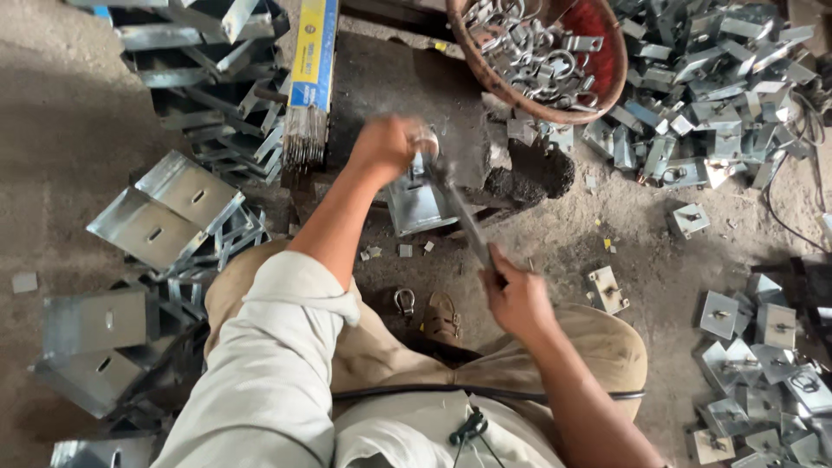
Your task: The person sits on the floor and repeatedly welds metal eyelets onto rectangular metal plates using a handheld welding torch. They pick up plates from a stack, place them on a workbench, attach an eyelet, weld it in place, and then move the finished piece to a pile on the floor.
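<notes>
In the head view, we see our left hand (386, 146) just above centre, its grip clenched on a small metal ring (425, 139) held against a bent steel plate (416, 204) that rests on a dark block (520, 173) on the floor (52, 104). Our right hand (518, 299), toward five o'clock from the plate, has its grip grasping the handle of a hammer (464, 217); the hammer is blurred, its head up near the ring.

At twelve to one o'clock a round basket (555, 108) holds many rings and clips. At two o'clock lies a heap of finished plates (711, 78). More of them are spread at four o'clock (763, 364). At nine o'clock larger folded sheets (165, 208) lie stacked, and more are piled at eleven o'clock (199, 52). A packet of welding rods (308, 87) lies beside that pile, rod ends showing at its lower end.

Just below the plate, between our knees, a loose shackle (404, 302) lies on the floor beside our sandal (442, 316). A single plate (605, 289) sits near the right hand at three o'clock.
</notes>
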